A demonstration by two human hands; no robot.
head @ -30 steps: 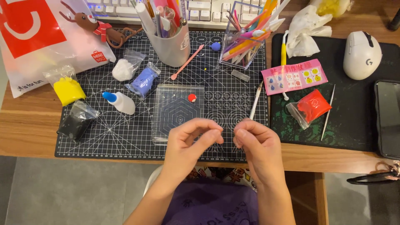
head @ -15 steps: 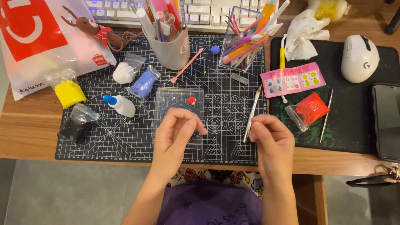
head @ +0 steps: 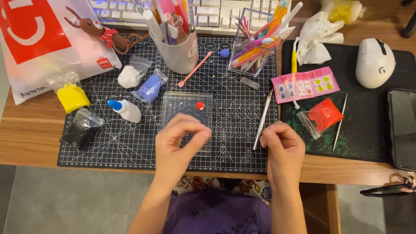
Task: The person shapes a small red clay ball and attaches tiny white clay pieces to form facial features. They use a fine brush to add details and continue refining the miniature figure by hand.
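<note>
Two hands work at the near edge of a dark cutting mat [head: 130, 143] on a wooden bench [head: 30, 130]. The left hand [head: 177, 145] hovers over a clear plate [head: 186, 104] that lies flat mid-mat; its fingers [head: 197, 132] are curled with thumb and forefinger pinched together, but what they pinch, if anything, is too small to tell. One small red ball [head: 200, 105] sits on the plate just beyond the fingers. The right hand [head: 281, 147] is loosely clenched, its fingertips touching the lower end of one slim grey knife [head: 263, 119] that lies on the mat's right edge.

Five small clear bags of clay lie about: white [head: 130, 76], blue [head: 149, 86], yellow [head: 73, 95] and black [head: 80, 128] on the left part of the mat, red [head: 323, 115] on the black pad [head: 368, 130] at right. One white glue bottle [head: 125, 110] with a blue cap lies on its side between the black and blue bags. One pink card [head: 305, 84] with small coloured pictures lies slanted at the pad's top left. A large white and red plastic bag [head: 39, 39] covers the far left corner.

Two tool holders stand at the mat's far edge: a grey cup [head: 177, 54] and a clear box [head: 255, 47]. One white mouse [head: 375, 63] sits on the pad, and a phone [head: 403, 130] at its right edge.

Open mat lies between the hands and at lower left.
</note>
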